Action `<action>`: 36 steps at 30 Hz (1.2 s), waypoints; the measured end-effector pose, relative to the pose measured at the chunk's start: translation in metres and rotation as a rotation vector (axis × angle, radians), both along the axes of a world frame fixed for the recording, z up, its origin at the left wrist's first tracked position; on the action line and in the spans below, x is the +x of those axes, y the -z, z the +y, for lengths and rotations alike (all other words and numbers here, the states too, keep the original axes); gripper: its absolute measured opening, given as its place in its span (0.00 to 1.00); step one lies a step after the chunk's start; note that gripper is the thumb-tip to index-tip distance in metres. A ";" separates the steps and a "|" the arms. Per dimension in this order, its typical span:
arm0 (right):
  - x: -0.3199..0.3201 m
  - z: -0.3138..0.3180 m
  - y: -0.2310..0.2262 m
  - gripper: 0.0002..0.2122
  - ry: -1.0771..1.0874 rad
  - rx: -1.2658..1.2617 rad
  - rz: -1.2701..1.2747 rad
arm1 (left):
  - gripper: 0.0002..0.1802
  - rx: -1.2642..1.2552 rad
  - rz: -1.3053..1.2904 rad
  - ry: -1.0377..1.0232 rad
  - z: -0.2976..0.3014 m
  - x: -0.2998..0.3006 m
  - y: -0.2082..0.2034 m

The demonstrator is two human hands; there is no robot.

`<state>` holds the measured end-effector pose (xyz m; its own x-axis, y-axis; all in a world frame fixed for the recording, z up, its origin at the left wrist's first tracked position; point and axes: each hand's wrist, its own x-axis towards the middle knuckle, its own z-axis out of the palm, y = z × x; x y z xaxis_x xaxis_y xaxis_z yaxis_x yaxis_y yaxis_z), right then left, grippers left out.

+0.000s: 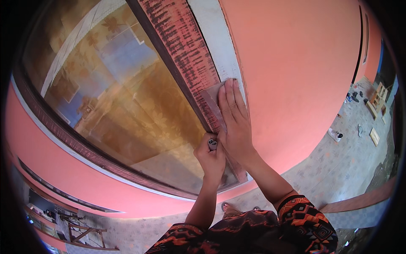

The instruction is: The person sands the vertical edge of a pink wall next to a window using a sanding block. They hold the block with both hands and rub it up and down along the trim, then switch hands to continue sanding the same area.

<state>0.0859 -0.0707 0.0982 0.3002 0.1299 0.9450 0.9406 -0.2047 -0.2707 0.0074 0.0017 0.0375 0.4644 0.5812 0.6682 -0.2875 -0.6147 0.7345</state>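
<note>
My right hand [234, 120] lies flat, fingers stretched out, pressing a brownish-grey sheet of sandpaper [213, 101] against the wooden window frame [182, 46]. The frame's face is worn pink with dark streaks across it. Just below and to the left, my left hand [210, 158] is closed around a rolled piece of sandpaper [212, 144], its curled end showing above the fist. Whether the roll and the flat sheet are one piece is hidden between the hands. Both hands are close together by the edge of the window glass [139, 110].
A white strip [215, 34] borders the frame, with a salmon-pink wall [296, 76] to the right. Shoes [335, 135] and wooden pieces [376, 101] lie on the patterned floor [313, 182] at far right. A wooden trestle [86, 237] stands at lower left.
</note>
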 end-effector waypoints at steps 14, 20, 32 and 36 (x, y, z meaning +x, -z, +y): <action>0.011 0.003 -0.021 0.34 -0.056 0.093 0.032 | 0.07 0.001 0.025 -0.011 0.003 -0.001 0.004; 0.002 0.000 0.001 0.35 -0.104 0.032 0.071 | 0.07 0.014 -0.032 0.017 0.003 0.007 0.005; -0.007 0.008 -0.023 0.35 -0.037 0.077 0.070 | 0.11 0.045 -0.095 0.129 0.016 0.002 0.013; -0.002 0.010 -0.040 0.39 -0.037 0.118 0.060 | 0.10 0.087 -0.049 0.082 0.018 -0.001 0.016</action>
<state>0.0841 -0.0611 0.1378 0.3533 0.0303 0.9350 0.9284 -0.1338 -0.3465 0.0067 0.0199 0.0217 0.4735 0.4818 0.7373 -0.3737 -0.6482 0.6635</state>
